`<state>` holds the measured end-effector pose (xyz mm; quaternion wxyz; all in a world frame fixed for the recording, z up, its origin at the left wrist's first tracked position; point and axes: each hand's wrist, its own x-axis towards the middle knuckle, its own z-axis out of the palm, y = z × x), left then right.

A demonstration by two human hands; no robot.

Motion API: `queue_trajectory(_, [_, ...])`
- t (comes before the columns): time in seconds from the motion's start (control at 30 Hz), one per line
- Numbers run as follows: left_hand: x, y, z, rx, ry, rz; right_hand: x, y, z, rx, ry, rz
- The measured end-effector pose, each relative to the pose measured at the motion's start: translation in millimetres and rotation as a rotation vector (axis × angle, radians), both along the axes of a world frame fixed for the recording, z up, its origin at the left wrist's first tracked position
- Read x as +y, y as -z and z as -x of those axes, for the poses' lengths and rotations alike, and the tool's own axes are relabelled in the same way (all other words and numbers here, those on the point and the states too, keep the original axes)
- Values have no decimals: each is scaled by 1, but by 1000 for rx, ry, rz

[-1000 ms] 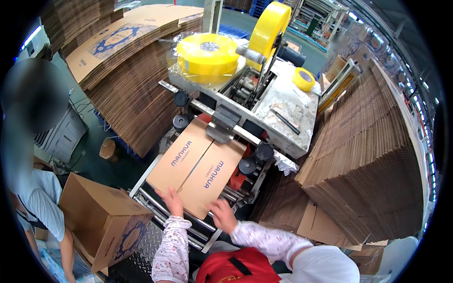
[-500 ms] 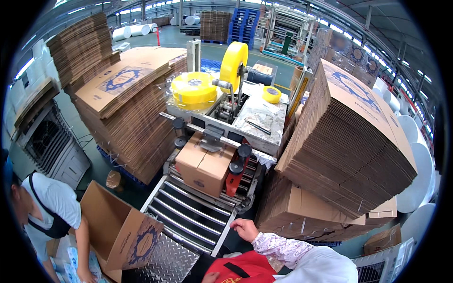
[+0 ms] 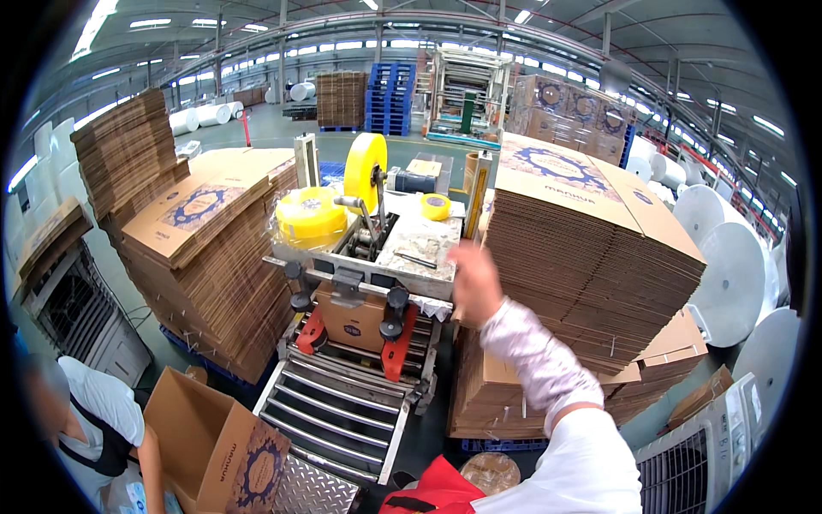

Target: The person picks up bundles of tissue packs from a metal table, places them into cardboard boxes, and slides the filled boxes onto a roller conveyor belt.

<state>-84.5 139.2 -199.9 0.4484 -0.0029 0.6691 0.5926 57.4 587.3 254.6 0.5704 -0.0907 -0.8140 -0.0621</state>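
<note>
My right hand (image 3: 477, 287) is stretched forward at the right edge of the box-taping machine (image 3: 419, 242), beside a tall stack of flat cartons (image 3: 591, 265). Its fingers are smeared by motion, and I cannot see anything held. A thin black tool (image 3: 415, 259), pen or knife, lies on the machine's top plate just left of the hand. Under the machine sits a closed carton (image 3: 349, 321) between two red side guides (image 3: 397, 347). A large yellow tape roll (image 3: 365, 176) stands upright on the machine. My left hand is out of view.
A roller conveyor (image 3: 334, 420) runs from the machine toward me. At lower left a co-worker (image 3: 107, 420) reaches beside an open carton (image 3: 201, 437). More flat cartons (image 3: 205, 265) are stacked left. Spare tape rolls (image 3: 310, 214) lie on the machine. An air cooler (image 3: 685, 471) stands at lower right.
My right hand has risen from beside the rollers to the machine's right edge. The carton has gone deeper into the machine. My left hand has left the picture, and the view has tilted up.
</note>
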Motion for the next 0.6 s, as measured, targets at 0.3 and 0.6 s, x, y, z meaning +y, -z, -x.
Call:
queue_trajectory(0.3, [-42,53,0,47,8,-24,124,-150,-55,-831,466,406])
queue_trajectory(0.6, [-54,-10,-21,-28,-116,-103,88,-148,-107,-343,813,-8])
